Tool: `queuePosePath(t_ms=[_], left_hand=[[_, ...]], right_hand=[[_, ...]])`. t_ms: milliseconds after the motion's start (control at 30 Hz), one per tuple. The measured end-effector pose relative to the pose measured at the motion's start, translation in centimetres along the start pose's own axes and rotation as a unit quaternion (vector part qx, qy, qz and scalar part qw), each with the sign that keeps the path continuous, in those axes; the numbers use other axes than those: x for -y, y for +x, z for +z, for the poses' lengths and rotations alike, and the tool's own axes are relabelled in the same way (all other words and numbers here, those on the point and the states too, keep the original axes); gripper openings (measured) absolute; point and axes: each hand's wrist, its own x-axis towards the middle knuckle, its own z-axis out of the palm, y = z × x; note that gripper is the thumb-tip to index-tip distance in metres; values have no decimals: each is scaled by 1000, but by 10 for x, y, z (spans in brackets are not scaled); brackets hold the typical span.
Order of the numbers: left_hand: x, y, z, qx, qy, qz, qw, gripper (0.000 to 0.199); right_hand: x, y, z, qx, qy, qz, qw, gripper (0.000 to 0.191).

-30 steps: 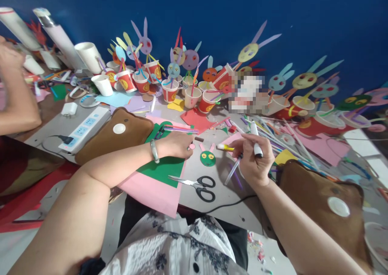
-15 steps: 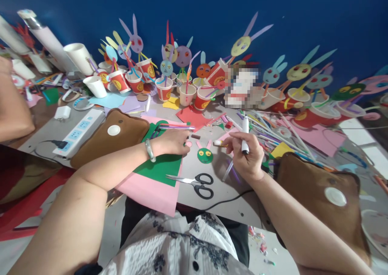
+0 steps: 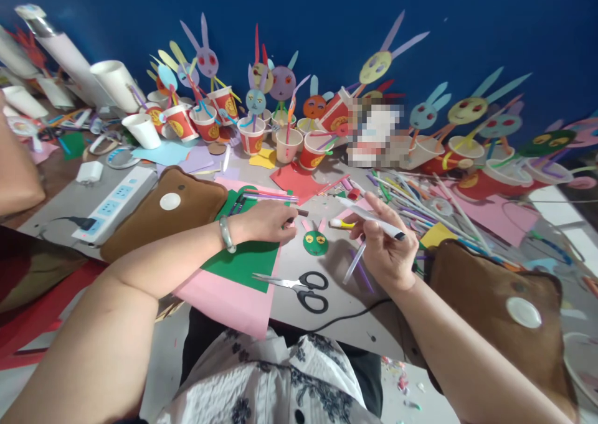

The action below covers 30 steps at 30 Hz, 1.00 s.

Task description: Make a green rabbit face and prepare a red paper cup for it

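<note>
My right hand (image 3: 387, 249) grips a white marker (image 3: 369, 215), which slants up to the left with its dark end against the palm. Closed fingers of my left hand (image 3: 273, 220) rest at the right edge of a green paper sheet (image 3: 250, 262); a dark bit shows at the fingertips, too small to name. Beside them lies a short brown strip (image 3: 303, 212). Between my hands is a green paper face (image 3: 316, 242) with yellow eyes and pink ears. Scissors (image 3: 299, 282) with black handles lie below it. A yellow, white-ended stick (image 3: 341, 223) lies near my right fingers.
Paper cups (image 3: 252, 134) with paper rabbit heads stand along the blue wall. Brown cushion-like pads lie left (image 3: 163, 203) and right (image 3: 504, 306). A power strip (image 3: 116, 203) is at left, straws (image 3: 420, 203) at right. Another person's arm (image 3: 18, 162) shows far left.
The marker has tipped from upright to slanting left as my right hand turned and its fingers extended. My left hand has shifted slightly right, covering a small pink paper circle.
</note>
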Motion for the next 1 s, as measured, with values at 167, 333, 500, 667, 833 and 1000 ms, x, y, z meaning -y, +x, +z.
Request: queuePosePath(t_ms=[167,333,500,667,833,1000], left_hand=[[1,0,0,35,-8,125,992,38],[6,-1,1,38,-24,179,983,30],[7,2,1,57,-9,207,977,17],[6,3,4,61,48,213,974,15],[5,2,3,55,68,217,972,14],[4,2,2,56,81,215,972,15]], right_hand=[[16,4,0,-14,-50,-3,999,12],[20,-3,1,-2,-58,7,998,8],[16,-8,4,55,-36,23,998,8],[19,-4,6,115,-60,-13,991,9],[16,-3,9,135,-91,-17,987,5],[12,-5,12,150,-93,-7,984,9]])
